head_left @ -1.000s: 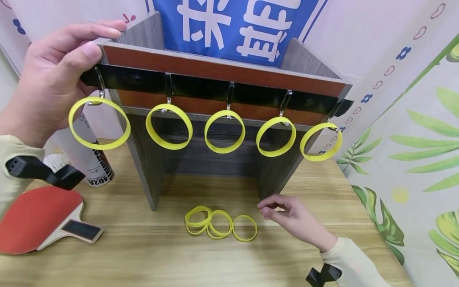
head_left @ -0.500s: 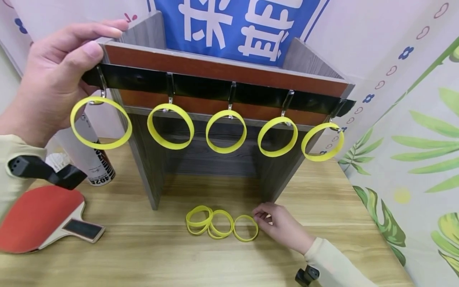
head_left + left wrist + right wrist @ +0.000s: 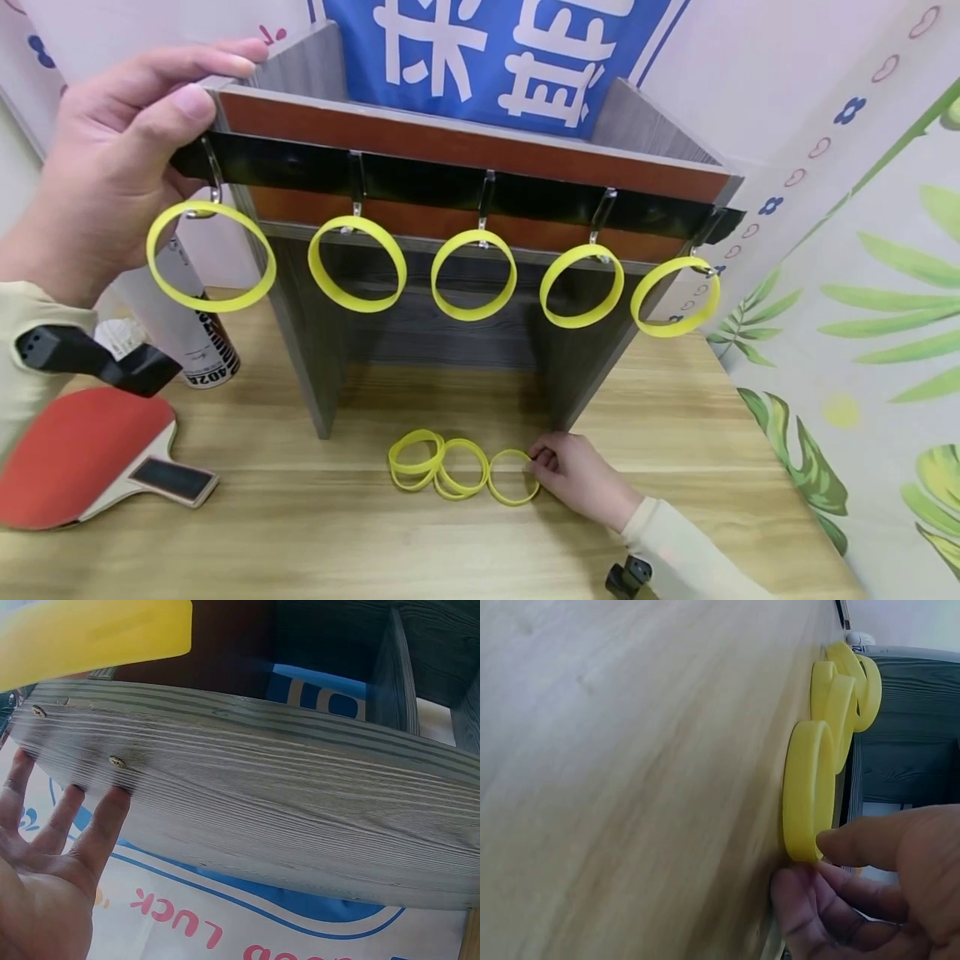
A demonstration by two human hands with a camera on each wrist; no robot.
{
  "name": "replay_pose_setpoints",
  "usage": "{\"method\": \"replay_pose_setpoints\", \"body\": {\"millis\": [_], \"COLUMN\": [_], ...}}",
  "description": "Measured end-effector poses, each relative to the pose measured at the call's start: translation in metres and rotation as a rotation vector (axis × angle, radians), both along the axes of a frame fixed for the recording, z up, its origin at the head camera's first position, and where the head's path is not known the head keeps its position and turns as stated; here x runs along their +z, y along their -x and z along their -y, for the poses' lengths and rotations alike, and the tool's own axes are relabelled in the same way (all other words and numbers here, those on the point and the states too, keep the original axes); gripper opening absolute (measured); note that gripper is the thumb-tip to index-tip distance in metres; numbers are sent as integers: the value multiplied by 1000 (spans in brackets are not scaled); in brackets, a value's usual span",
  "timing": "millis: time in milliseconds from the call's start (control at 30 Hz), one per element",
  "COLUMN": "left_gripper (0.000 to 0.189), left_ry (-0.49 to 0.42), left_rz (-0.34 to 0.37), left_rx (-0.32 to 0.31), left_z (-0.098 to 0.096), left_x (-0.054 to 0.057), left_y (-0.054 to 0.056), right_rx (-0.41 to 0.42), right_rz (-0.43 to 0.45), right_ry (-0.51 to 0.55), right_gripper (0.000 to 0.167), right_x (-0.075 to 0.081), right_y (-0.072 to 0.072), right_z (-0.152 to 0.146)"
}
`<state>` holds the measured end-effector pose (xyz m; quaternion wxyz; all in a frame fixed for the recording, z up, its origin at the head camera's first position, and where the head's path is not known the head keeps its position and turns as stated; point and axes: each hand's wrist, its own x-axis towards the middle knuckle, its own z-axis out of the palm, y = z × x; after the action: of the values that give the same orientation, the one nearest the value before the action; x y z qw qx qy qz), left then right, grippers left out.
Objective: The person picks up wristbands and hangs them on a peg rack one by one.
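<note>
Right hand (image 3: 577, 479): moved inward and leftward over the last second, from short of the rightmost loose ring (image 3: 799, 802) to its right edge; the left hand and all the rings lie much as they did.
Right grasp: thumb on the upper rim, fingers curled beneath the outer wall (clearest in the right wrist view), so that the ring is pinched at one side.
Rightmost loose ring: flat on the wooden table (image 3: 300, 533), in front of the rack, just beside the other loose rings (image 3: 844, 705), which overlap one another.
Left hand (image 3: 123, 158): grasping the upper left corner of the rack (image 3: 465, 143), thumb at the front edge, fingertips against the outer side board.
Hooks (image 3: 486, 192): five along a black strip (image 3: 420, 175), each bearing one of the hung rings (image 3: 474, 315).
Table's left side: a red paddle (image 3: 82, 458) lying flat, a printed can (image 3: 202, 358) standing behind it.
Step in hand: apparently the taking up of a single ring while the rack is steadied.
Next move: probably calls for a firm pinch and a lift clear of the neighbouring rings, the left grasp unchanged.
</note>
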<state>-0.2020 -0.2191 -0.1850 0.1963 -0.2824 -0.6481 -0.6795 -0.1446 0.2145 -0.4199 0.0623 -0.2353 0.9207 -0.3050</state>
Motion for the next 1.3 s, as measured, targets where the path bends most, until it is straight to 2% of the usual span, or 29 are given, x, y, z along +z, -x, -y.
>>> {"method": "replay_pose_setpoints", "body": {"millis": [233,467,700,867,1033,1133,1233,1300], "left_gripper": [37,36,35,35,36,36,36,37], "left_ry": [-1,-4,-9,-6,-8,-4,-10,-15], "left_rz": [-28,-20,-11,-13,-27,-32,-26,-24], "left_rx": [14,-10,-14,-14,-15,-25,-37,-24], "left_z": [-5,0,2,-1,0,2,1,-1], "left_x": [1,-2,-2,0,0,0,1,1], "left_y": [-5,0,1,0,-1,0,-1,-2], "right_rx": [-12,-11,4,16,-17,-38,-49,-55], "right_rz": [-17,-15,175,328,492,539,553,557], "right_ry": [-10,10,138,274,398,435,455,465], "right_gripper": [6,8,5,18,28,32,35,36], "right_x": [1,4,5,5,6,7,7,7], "right_y": [-2,-3,-1,0,2,3,2,2], "right_z": [2,0,-5,-7,-10,-13,-15,-16]}}
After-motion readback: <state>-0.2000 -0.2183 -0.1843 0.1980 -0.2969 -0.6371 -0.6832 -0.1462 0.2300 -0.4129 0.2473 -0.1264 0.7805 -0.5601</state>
